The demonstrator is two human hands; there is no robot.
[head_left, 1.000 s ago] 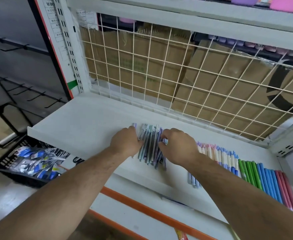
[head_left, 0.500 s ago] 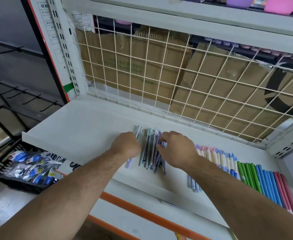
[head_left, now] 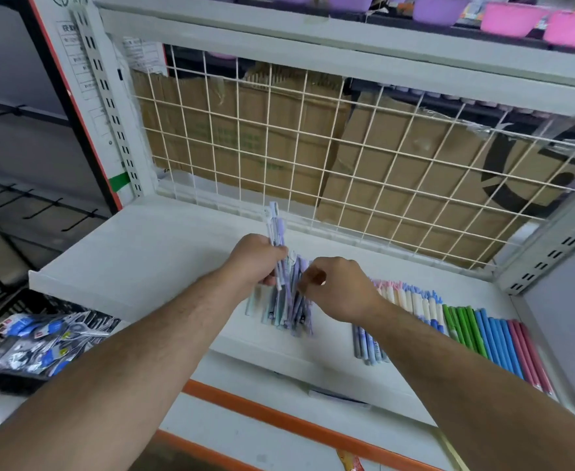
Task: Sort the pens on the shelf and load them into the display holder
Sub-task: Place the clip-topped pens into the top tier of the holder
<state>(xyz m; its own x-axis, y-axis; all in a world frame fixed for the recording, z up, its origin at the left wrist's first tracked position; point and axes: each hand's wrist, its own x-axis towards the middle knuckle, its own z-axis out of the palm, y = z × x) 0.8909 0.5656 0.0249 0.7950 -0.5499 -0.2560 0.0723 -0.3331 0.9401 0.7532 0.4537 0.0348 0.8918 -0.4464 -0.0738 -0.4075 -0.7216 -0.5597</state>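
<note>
A: Where are the pens (head_left: 284, 311)?
B: Piled mid-frame on the shelf (head_left: 150, 253). The left hand (head_left: 257, 258) grips a bundle (head_left: 276, 229) upright. The right hand (head_left: 338, 287) curls over the pile, its hold unclear.
A: Handling?
B: Likely light, stiff and slick, so pinch mid-barrel.

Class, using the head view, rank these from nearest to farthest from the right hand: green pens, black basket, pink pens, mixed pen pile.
1. Mixed pen pile: just left of the right hand, at its fingertips.
2. Green pens: to its right.
3. Pink pens: farther right, at the shelf's end.
4. Black basket: far left, below the shelf.
</note>
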